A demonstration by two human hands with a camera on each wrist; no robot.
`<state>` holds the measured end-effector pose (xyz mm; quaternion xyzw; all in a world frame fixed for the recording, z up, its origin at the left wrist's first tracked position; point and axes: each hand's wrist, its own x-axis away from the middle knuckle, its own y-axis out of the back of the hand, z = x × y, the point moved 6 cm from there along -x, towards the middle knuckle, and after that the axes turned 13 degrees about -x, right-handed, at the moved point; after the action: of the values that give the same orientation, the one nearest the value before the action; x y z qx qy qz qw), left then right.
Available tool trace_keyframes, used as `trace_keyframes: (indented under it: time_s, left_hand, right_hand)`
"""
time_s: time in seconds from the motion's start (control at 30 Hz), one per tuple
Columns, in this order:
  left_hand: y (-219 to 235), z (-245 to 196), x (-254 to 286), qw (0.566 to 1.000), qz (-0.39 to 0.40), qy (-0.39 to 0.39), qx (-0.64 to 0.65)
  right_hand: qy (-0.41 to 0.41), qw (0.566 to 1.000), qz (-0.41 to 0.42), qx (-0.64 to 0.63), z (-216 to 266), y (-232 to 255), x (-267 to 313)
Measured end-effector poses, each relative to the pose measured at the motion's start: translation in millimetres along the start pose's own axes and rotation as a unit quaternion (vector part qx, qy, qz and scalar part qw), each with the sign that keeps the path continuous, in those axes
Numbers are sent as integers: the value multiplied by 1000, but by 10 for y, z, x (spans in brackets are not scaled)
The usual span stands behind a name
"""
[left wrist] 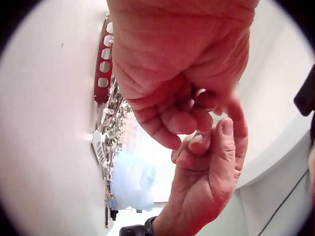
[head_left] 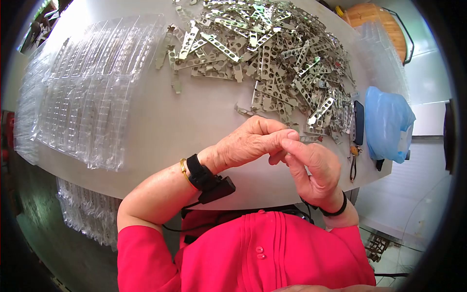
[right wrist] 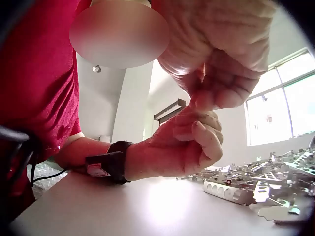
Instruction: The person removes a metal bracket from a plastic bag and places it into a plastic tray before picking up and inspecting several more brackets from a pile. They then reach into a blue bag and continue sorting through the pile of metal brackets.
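Over the near part of the table, my two hands meet at their fingertips. The left hand [head_left: 243, 143] comes in from the left, its thumb against the right hand's fingers. From the right comes the right hand [head_left: 318, 170], fingers bent toward the left thumb. In the left wrist view the left hand [left wrist: 177, 59] has curled fingers close over those of the right hand [left wrist: 202, 182]. No thing shows between the fingertips in any view. A big pile of perforated metal brackets [head_left: 275, 63] lies just beyond the hands.
Clear plastic trays [head_left: 92, 92] are stacked at the table's left, with more stacked trays [head_left: 87, 209] below the edge. To the right are a blue plastic bag [head_left: 386, 121], a dark phone-like slab [head_left: 359, 121] and pliers [head_left: 353, 168]. Further clear plastic [head_left: 382, 56] lies behind.
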<state>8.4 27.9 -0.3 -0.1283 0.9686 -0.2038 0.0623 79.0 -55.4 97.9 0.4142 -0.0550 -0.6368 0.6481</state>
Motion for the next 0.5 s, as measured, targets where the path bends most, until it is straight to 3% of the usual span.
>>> trace_keyframes:
  time_s: [0.13, 0.2, 0.5]
  left_hand:
    - [-26, 3, -3, 999, 9, 0, 30]
    - [-21, 23, -2, 999, 14, -1, 30]
    - [-30, 43, 5, 995, 49, -17, 85]
  right_hand:
    - [-10, 1000, 5, -9, 3, -37, 47]
    - [-7, 999, 47, 21, -8, -68, 84]
    - [-8, 998, 45, 38, 3, -92, 64]
